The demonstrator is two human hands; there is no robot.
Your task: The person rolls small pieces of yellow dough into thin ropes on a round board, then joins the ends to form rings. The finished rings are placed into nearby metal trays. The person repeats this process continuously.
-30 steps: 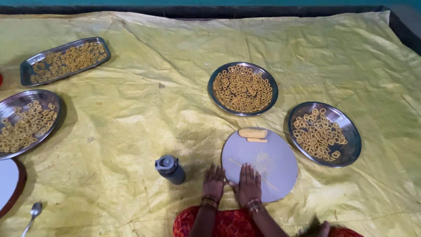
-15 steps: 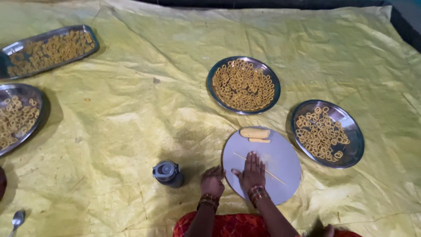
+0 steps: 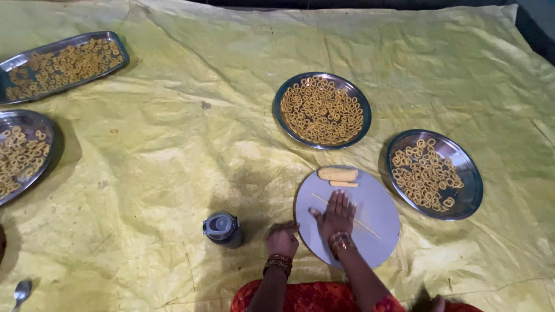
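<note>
Head view: right hand point(image 3: 337, 215) lies flat, fingers spread, on a thin dough rope point(image 3: 364, 223) across the round board point(image 3: 378, 242).
Left hand point(image 3: 282, 240), loosely curled and holding nothing, rests on the sheet point(image 3: 173, 162) just beside the board; dough pieces point(image 3: 339, 175) wait at its far edge, near ring-filled plates point(image 3: 322, 110).

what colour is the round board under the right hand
Pale grey-blue round board, right hand flat on it; head view.

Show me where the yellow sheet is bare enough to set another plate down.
Widest bare patch: yellow sheet between the rectangular tray, the middle round plate and the small jar. More lies along the far edge, above the plates. Crowded: around the flat board, where the right hand presses a dough strip, hemmed by the right plate.
</note>
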